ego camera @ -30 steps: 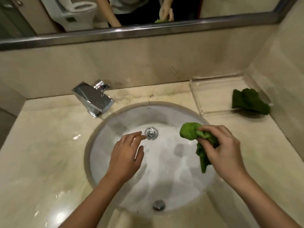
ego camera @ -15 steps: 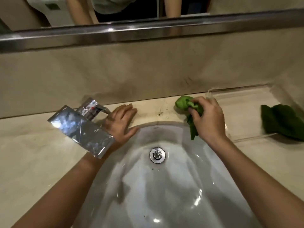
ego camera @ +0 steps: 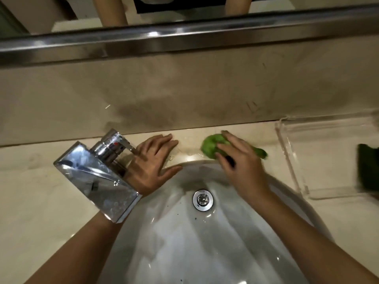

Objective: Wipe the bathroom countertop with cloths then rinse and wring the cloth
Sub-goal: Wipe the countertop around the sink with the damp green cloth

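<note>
Head view: the right hand [ego camera: 240, 158] presses the bunched light-green cloth [ego camera: 211, 147] with flattened fingers [ego camera: 230, 140] at the back edge of the beige stone countertop [ego camera: 41, 181], left hand [ego camera: 152, 160] splayed flat nearby, so a hard sweep could knock the clear plastic tray [ego camera: 287, 152] or drop the cloth into the white sink [ego camera: 184, 242].

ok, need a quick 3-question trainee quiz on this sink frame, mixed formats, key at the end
1. True or false: the left hand rests flat on the countertop, beside the faucet.
2. What does the right hand press on? A) soap bar B) light green cloth C) brush
3. Fill in: the clear tray sits to the ___ of the sink basin.

Key: 1 true; 2 B; 3 right
</note>
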